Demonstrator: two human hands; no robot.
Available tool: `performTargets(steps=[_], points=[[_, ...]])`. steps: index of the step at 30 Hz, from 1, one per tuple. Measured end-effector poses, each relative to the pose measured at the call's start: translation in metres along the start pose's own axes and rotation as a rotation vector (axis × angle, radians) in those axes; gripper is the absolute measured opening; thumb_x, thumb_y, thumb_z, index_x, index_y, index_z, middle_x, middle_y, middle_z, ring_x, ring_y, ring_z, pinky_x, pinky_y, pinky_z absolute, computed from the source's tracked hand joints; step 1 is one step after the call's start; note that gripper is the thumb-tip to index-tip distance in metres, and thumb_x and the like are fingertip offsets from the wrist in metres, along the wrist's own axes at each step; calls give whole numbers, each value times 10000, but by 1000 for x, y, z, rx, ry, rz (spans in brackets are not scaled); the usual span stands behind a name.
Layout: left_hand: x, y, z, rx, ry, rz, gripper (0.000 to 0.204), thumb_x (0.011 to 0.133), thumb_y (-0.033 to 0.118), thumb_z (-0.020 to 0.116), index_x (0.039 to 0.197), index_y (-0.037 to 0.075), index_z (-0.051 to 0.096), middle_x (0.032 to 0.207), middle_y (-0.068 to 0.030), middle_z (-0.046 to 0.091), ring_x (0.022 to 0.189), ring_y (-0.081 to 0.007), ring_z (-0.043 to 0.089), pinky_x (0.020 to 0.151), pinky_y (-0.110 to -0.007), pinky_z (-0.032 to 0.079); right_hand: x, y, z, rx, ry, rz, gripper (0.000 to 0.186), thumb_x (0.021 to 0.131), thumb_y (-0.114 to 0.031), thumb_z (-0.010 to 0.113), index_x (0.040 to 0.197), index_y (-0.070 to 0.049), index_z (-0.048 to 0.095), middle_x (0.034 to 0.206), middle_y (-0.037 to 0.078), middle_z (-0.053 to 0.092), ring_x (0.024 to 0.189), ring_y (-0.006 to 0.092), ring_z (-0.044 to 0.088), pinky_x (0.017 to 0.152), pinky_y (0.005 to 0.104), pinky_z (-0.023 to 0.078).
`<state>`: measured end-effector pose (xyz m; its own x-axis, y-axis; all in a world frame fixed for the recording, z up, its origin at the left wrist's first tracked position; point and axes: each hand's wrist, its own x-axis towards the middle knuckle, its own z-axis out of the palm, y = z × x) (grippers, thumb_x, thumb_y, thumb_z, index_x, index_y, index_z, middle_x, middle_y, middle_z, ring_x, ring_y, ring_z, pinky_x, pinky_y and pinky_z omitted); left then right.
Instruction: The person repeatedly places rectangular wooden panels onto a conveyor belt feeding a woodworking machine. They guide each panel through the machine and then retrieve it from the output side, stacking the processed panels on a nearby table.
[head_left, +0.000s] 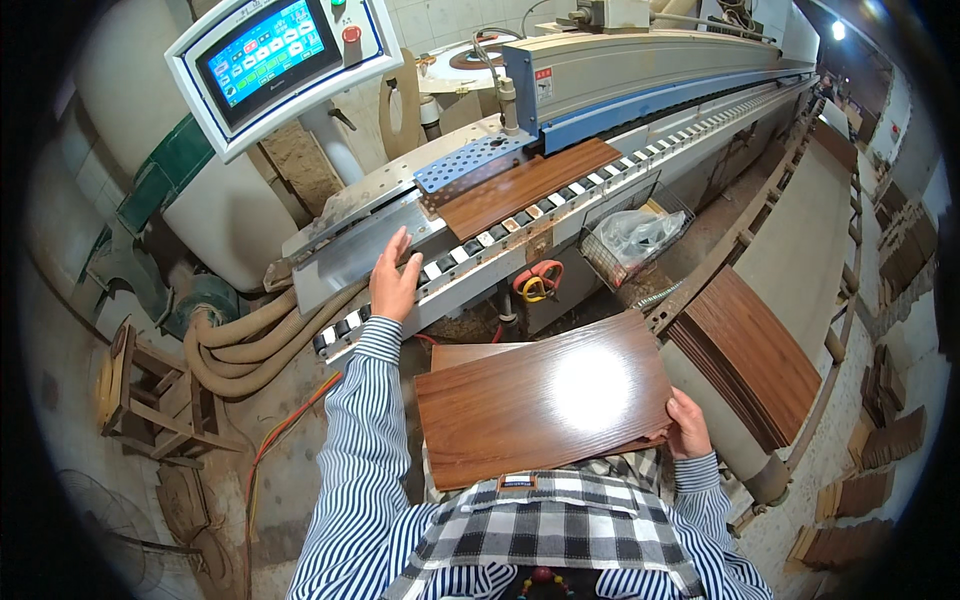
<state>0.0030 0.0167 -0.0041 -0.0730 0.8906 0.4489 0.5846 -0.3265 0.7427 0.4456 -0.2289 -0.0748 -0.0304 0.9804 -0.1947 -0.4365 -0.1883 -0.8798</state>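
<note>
A glossy brown wood-grain board (500,400) lies close to my body, with at least one more board showing beneath it. My right hand (688,424) grips its right edge, the thumb on top. My left hand (395,279) holds nothing; its fingers are apart beside the near end of the machine's roller track. Just past it, another brown board (535,188) lies flat on the feed bed, its far end against the blue guard of the long edge-banding machine (640,90). A perforated blue plate (470,163) covers part of that board's far side.
A control panel (270,60) with a lit screen stands at upper left. Scissors (538,281) and a wire basket (640,240) with clear plastic hang on the machine's near side. Stacked boards (750,350) rest on a conveyor at right. Hoses (260,345) and a wooden stool (165,390) are at left.
</note>
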Motion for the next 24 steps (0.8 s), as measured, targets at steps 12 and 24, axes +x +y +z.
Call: performTargets(steps=[12, 24], points=[[-112, 52, -73, -56, -73, 99, 567, 835, 242, 632, 1345, 65, 458, 1401, -153, 430, 1320, -295, 375, 1082, -395, 288, 30, -18, 36, 225, 26, -142, 460, 967, -229, 472, 1345, 12, 366, 1050, 145, 637, 773, 219, 676, 635, 292, 580], [-118, 11, -106, 677, -32, 91, 605, 830, 433, 624, 1330, 120, 490, 1424, -155, 399, 1335, -321, 340, 1114, -509, 148, 141, -33, 151, 431, -251, 58, 469, 985, -243, 446, 1373, 0, 343, 1178, 171, 586, 986, 250, 636, 837, 339, 540]])
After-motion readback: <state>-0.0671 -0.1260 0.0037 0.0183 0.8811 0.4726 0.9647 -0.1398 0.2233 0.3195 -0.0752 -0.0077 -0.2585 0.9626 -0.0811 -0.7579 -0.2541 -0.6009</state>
